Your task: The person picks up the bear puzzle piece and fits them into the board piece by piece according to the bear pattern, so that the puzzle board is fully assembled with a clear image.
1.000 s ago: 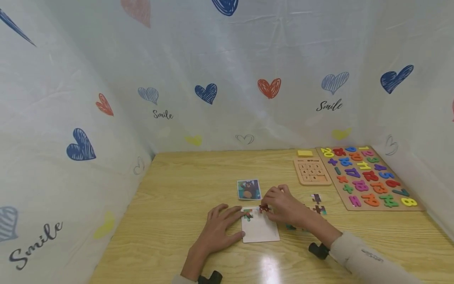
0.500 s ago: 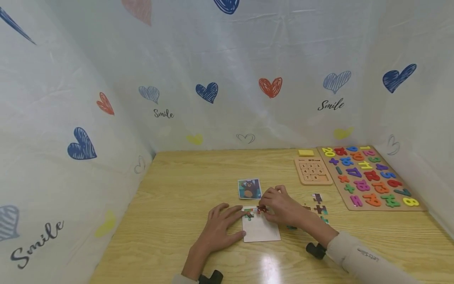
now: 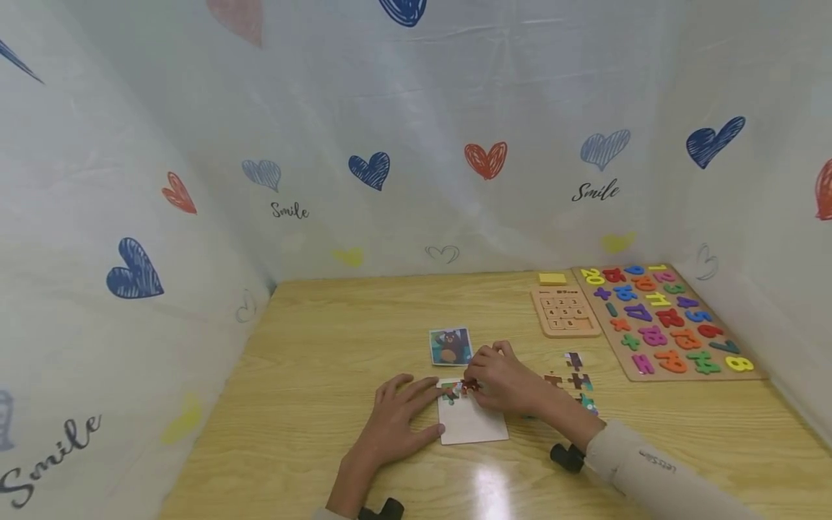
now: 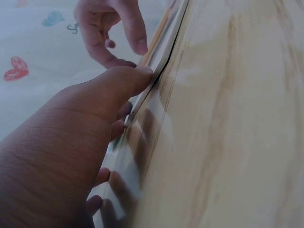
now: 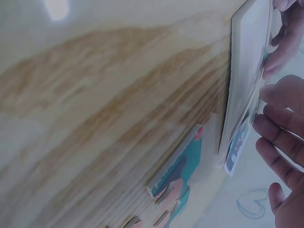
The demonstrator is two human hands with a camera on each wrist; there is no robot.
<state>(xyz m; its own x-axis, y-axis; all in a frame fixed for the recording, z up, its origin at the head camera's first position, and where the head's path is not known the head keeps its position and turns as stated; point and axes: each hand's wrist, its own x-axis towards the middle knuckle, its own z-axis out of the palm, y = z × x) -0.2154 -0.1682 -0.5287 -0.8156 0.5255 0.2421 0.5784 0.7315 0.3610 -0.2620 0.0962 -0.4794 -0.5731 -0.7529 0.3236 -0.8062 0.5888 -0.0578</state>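
Note:
A white puzzle board [image 3: 472, 426] lies on the wooden table. Along its left edge rests my left hand [image 3: 398, 419], fingers extended, fingertips at the top left and thumb at the lower left side. A green jigsaw piece [image 3: 449, 397] sits in the board's top left corner, partly under those fingertips. My right hand [image 3: 503, 379] pinches a dark reddish-brown jigsaw piece [image 3: 469, 388] over the top edge, right beside the green one. In the right wrist view the right fingertips [image 5: 264, 124] are at the board's edge [image 5: 231, 71]; the pinched piece is hidden there.
Loose jigsaw pieces [image 3: 578, 381] lie right of the board, partly behind the right forearm. Behind the board is a bear picture card [image 3: 451, 348]. A wooden number slide puzzle [image 3: 565, 312], a yellow block [image 3: 552, 279] and a colourful number board [image 3: 669, 325] stand at the back right.
The right hand has shifted slightly left with the brown piece, bringing it close against the green piece. The left hand stays on the board. The head view has turned a little.

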